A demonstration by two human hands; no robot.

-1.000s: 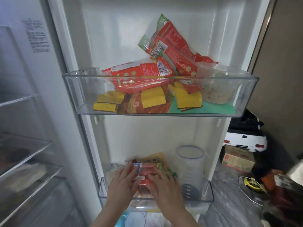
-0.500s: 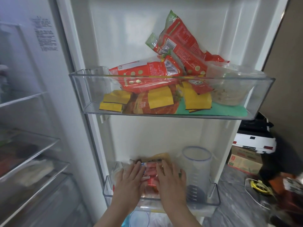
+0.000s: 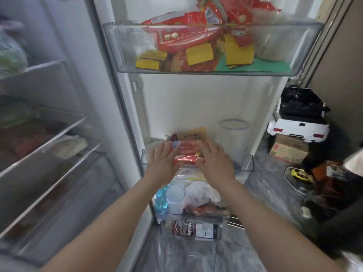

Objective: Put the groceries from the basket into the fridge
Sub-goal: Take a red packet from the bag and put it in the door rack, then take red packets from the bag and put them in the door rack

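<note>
1. Two hands are seen at the middle door bin (image 3: 247, 163) of the open fridge, with a red sausage packet (image 3: 185, 152) between them.
2. The left hand (image 3: 162, 164) is laid against the packet's left end, fingers fairly straight; whether they curl round it cannot be told.
3. The packet lies on top of other packages in the bin, in front of a tan packet (image 3: 193, 134).
4. The right hand (image 3: 215, 162) is pressed flat on the packet's right end, fingers spread.
5. A clear jug (image 3: 234, 138) stands just right of the hands.
6. Judged risk: the packet sits high on the pile, so it could slide over the bin's near rim once released, or the jug could be knocked.
</note>
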